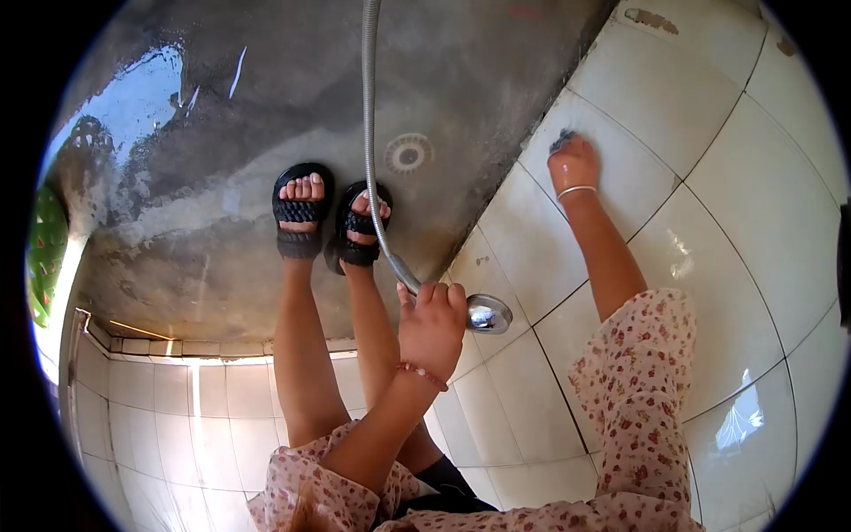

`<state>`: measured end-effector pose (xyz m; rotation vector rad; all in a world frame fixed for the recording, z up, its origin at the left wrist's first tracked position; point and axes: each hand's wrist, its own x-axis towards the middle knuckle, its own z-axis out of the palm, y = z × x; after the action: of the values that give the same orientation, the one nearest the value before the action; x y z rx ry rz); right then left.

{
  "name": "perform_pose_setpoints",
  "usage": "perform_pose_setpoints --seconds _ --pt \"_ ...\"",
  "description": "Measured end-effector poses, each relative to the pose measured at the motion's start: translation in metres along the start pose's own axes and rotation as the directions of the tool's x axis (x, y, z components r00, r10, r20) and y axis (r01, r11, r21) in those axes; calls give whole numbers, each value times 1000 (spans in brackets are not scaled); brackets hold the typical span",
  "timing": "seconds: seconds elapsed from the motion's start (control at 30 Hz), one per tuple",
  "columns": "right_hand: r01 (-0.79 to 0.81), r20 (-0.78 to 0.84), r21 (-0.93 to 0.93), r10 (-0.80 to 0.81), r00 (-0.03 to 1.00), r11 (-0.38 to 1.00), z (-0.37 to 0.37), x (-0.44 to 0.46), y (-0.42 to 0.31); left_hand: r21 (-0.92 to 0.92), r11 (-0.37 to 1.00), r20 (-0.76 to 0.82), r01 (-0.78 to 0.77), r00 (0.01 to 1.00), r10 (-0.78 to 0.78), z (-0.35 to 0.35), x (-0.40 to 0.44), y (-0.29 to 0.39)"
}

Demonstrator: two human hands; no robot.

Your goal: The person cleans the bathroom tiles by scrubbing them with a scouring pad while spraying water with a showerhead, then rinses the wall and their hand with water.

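My left hand (430, 328) is closed around the handle of a chrome shower head (489, 314), whose round face points to the right, toward the tiled wall. From this hand a flexible metal shower hose (370, 115) runs up and out of view at the top. Off to the right, my right hand (574, 165) presses a small dark grey scrubber (560, 139) against the white wall tiles (620, 142). Its fingers are closed over the scrubber, so most of it is hidden. The skin of that hand looks wet.
Black sandals (301, 208) are on my feet on the wet grey concrete floor (222, 293). A round floor drain (409, 154) lies ahead, near the hose. Low white tiling (213, 417) runs behind my legs. A green patterned item (46, 257) is at the far left edge.
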<state>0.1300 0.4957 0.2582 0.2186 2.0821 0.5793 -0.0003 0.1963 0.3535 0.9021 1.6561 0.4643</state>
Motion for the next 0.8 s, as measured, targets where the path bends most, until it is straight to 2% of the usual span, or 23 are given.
perform_pose_setpoints --seconds 0.03,0.1,0.13,0.17,0.2,0.23,0.3,0.33,0.37,0.4,0.43,0.47,0.5,0.57,0.6,0.63,0.67,0.7,0.8 --pt "31 16 -5 -30 999 1000 13 -19 -28 1 1000 0 2 1000 -2 1 -2 -1" --pt "62 144 189 -91 985 980 45 -73 -105 -3 1000 17 10 1000 -10 -1 -2 -4" --pt "-55 261 377 -49 964 924 66 -107 -149 -9 1000 27 17 999 -17 -2 -3 -5" --pt "-130 287 445 -4 958 886 84 -135 -182 -2 1000 26 19 999 -19 -3 -2 -6" --pt "-156 234 455 51 971 877 100 -154 -202 9 1000 22 25 999 -25 -3 -2 -6" --pt "-156 191 458 74 979 875 103 -149 -196 2 1000 10 28 1000 -28 -2 -3 -6" --pt "-149 331 462 -14 944 874 55 -95 -130 -13 1000 -9 18 1000 -18 -1 -4 -5" --pt "45 70 251 -64 995 967 35 -65 -88 -21 1000 -16 5 1000 -5 -1 -6 -3" --pt "86 48 195 -98 994 977 22 -27 -49 -9 1000 -23 -11 1000 10 -1 -4 -2" --pt "25 -25 78 -23 999 997 19 4 -17 3 1000 -31 -26 999 26 -2 -2 -1" --pt "-32 -80 80 38 996 996 10 26 12 15 999 -46 -36 998 37 -1 -4 0" --pt "-58 -31 12 58 998 998 -4 39 31 19 999 -54 -45 997 46 -1 -3 0" --pt "-94 -17 53 95 995 994 -3 41 32 24 998 -62 -54 996 56 -1 -3 -1" --pt "-86 -85 20 87 993 996 20 20 -1 5 998 -58 -64 996 64 0 -4 -1" --pt "-1 -32 80 4 999 997 19 -6 -30 -2 998 -49 -67 997 67 1 -5 -2" --pt "29 34 280 -40 999 960 41 -35 -67 -9 997 -40 -71 997 70 1 -7 -2" --pt "-323 220 531 241 945 783 44 -68 -113 -4 998 -12 -70 997 70 0 -9 -6" --pt "-243 372 561 21 928 792 61 -102 -148 -15 999 24 -50 998 51 -3 -9 -6" --pt "-184 343 520 -6 939 834 99 -144 -188 31 999 57 -33 998 31 0 -6 -12"
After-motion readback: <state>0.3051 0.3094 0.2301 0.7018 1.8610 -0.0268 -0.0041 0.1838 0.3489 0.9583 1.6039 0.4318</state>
